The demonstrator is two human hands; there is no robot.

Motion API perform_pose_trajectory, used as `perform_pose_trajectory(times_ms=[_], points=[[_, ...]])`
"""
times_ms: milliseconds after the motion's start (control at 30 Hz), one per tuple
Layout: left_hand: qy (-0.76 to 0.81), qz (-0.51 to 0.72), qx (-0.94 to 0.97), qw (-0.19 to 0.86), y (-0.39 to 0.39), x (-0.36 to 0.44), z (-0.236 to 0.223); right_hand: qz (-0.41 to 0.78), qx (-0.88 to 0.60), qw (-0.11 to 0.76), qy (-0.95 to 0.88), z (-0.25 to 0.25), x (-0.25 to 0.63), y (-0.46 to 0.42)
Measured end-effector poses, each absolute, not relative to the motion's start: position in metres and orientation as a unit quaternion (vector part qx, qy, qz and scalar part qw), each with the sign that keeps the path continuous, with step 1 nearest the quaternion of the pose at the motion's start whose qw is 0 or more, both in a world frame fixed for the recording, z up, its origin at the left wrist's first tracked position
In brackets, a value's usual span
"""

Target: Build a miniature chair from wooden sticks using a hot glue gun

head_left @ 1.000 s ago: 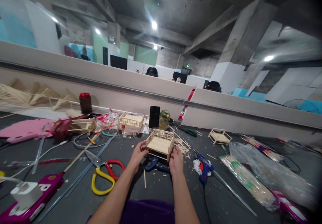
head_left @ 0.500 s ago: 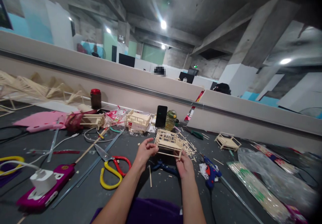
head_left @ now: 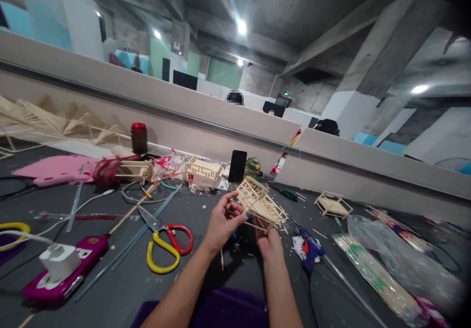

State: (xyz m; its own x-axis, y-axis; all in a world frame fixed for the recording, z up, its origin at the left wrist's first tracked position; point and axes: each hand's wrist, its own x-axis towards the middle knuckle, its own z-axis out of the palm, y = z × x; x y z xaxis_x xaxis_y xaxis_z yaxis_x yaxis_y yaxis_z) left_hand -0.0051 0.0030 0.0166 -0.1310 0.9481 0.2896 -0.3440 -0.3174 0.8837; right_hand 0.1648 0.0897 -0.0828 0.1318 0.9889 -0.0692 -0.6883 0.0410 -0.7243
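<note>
A small model bed made of thin wooden sticks (head_left: 259,204) is held tilted above the dark table (head_left: 110,288). My left hand (head_left: 222,221) pinches its left end with thumb and fingers. My right hand (head_left: 269,241) grips it from underneath, fingers closed round the lower frame. A blue glue gun (head_left: 308,249) lies just right of my right hand. Yellow and red scissors (head_left: 165,242) lie to the left of my left hand.
Other stick models stand at the back (head_left: 203,172) and at the right (head_left: 331,204). A black phone (head_left: 237,166) leans by a jar. A white charger on a magenta box (head_left: 59,269), bagged sticks (head_left: 371,274), loose offcuts and cables lie about. A low partition runs behind.
The model bed was lifted from near the table and tipped up on its side. Both hands rose with it and my left hand shifted to pinch its end.
</note>
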Motion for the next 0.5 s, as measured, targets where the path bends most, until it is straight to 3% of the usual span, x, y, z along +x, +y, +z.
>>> perform_pose_trajectory(times_ms=[500], points=[[0.388,0.685,0.448,0.424,0.033,-0.039,-0.016,0.544,-0.385,0.711,-0.222,-0.075,0.148,0.078]])
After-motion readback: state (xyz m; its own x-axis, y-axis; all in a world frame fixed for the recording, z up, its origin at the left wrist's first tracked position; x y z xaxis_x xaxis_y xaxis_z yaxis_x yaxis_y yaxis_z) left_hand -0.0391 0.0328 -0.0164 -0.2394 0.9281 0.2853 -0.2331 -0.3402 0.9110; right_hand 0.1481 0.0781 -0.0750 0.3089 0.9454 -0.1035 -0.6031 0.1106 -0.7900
